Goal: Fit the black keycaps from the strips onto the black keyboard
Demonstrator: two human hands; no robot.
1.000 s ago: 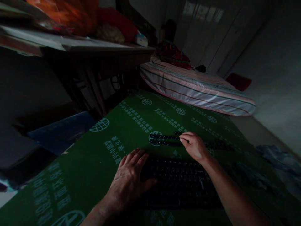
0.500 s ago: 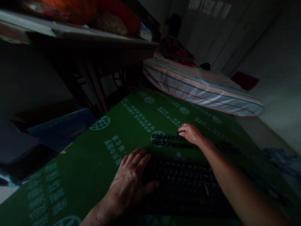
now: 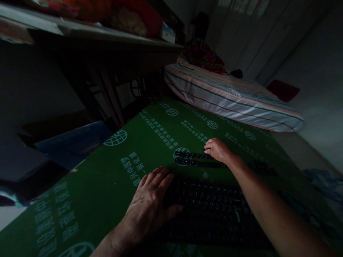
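Observation:
A black computer keyboard (image 3: 211, 210) lies on the green board, dim in the low light. My left hand (image 3: 151, 196) rests flat at its left end, fingers spread and thumb over the keys. Beyond the keyboard, two rows of small black pieces that look like keycaps (image 3: 193, 156) run from left to right. At the far side of these rows, my right hand (image 3: 217, 150) has its fingertips pinched on a small dark piece, apparently a keycap (image 3: 206, 150). My right forearm hides part of the rows and the keyboard's right end.
The green board (image 3: 150, 142) bears white printed characters and globe marks. A dark table (image 3: 139, 39) with bags and a small box stands at the left. Behind lies a striped mattress (image 3: 214, 92). A blue item (image 3: 75, 139) is low at left, crumpled cloth (image 3: 324, 184) at right.
The view has shifted slightly, so everything sits a little further right. Both hands keep nearly the same places and poses on the keyboard and at the keycap rows.

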